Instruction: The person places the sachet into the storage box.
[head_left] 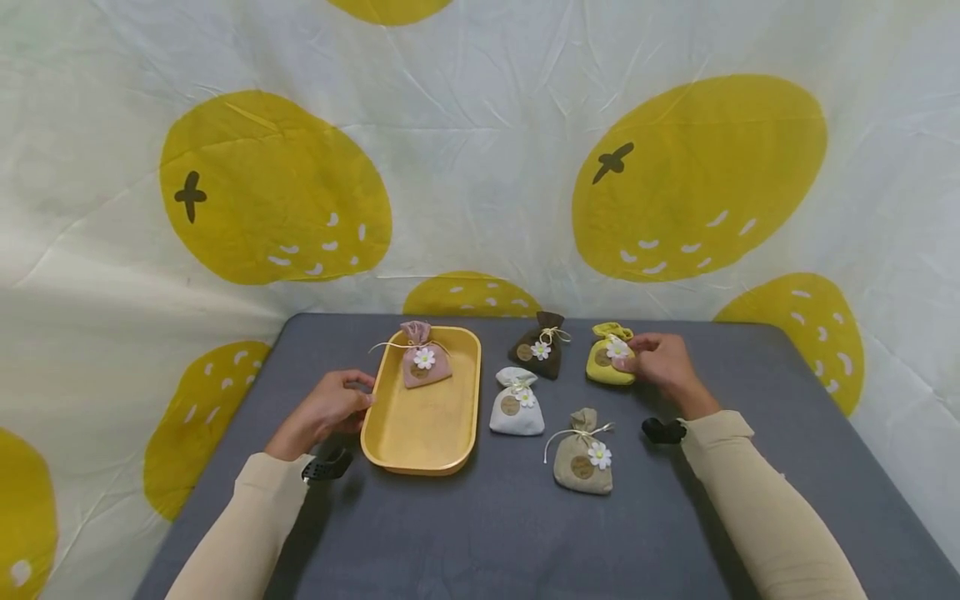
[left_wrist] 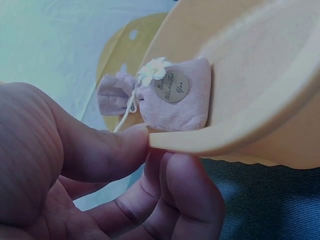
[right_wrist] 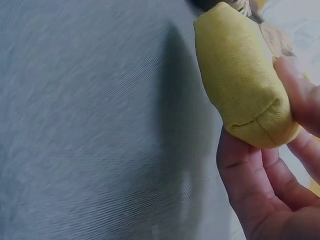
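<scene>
My left hand (head_left: 339, 406) pinches the left rim of a yellow-orange tray (head_left: 427, 429), thumb on top and fingers underneath in the left wrist view. Inside the tray's far end lies a pink drawstring pouch (head_left: 426, 364) with a white flower and a round label (left_wrist: 172, 86); its gathered neck leans over the rim. At the right, my right hand (head_left: 663, 364) grips a yellow pouch (head_left: 609, 368) between thumb and fingers. The right wrist view shows this pouch (right_wrist: 242, 75) held off the dark cloth, its shadow beside it.
Between tray and right hand lie a dark brown pouch (head_left: 546, 358), a white pouch (head_left: 516, 414) and, closer to me, a beige pouch (head_left: 581, 471). They rest on a dark grey table (head_left: 510, 533). A white curtain (head_left: 480, 192) with yellow fruit prints hangs behind.
</scene>
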